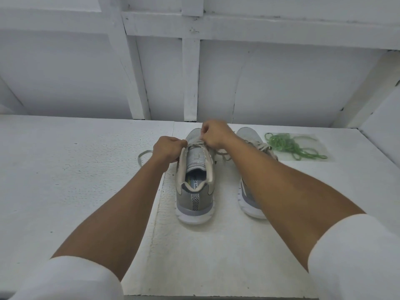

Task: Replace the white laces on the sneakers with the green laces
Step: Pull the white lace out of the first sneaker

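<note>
Left hand [167,148] and right hand [214,134] both pinch the white lace [195,144] on the centre-frame sneaker [194,191]. A sharp tug may snag an eyelet or drag the shoe.

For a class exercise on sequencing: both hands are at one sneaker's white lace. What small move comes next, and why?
Probably pull the white lace out of its next eyelets: the left hand and right hand both pinch it on the left sneaker, and the green laces lie aside, unused.

The right forearm [281,187] hides most of the right sneaker [246,135], at 3 o'clock from the left sneaker [194,198], whose white lace [195,142] the blurred right grip [216,134] partly covers.
</note>
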